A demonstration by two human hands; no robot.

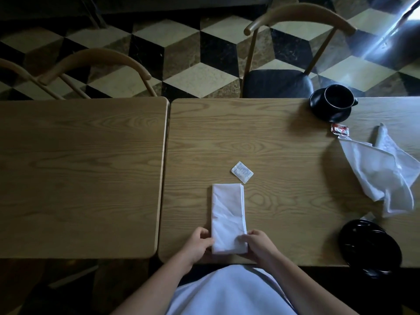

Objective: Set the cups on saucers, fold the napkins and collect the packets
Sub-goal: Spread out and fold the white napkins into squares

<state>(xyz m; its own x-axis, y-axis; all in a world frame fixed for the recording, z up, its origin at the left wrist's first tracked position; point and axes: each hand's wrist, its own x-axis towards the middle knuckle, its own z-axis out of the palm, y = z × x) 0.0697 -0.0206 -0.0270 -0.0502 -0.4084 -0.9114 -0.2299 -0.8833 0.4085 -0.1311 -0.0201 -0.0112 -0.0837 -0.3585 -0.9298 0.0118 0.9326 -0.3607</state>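
Observation:
A white napkin (227,214), folded into a long narrow strip, lies on the right table near its front edge. My left hand (198,243) pinches its near left corner and my right hand (258,243) pinches its near right corner. A small white packet (242,172) lies just beyond the strip. At the far right a black cup (338,96) stands on a black saucer (329,114). A red and white packet (339,129) lies below it. A crumpled white napkin (381,171) spreads at the right. A black saucer (369,246) sits at the front right, with a white scrap (368,216) behind it.
Two wooden tables stand side by side: the left one (79,173) and the right one (284,160), with a narrow gap between them. Wooden chairs (295,17) stand beyond on a chequered floor.

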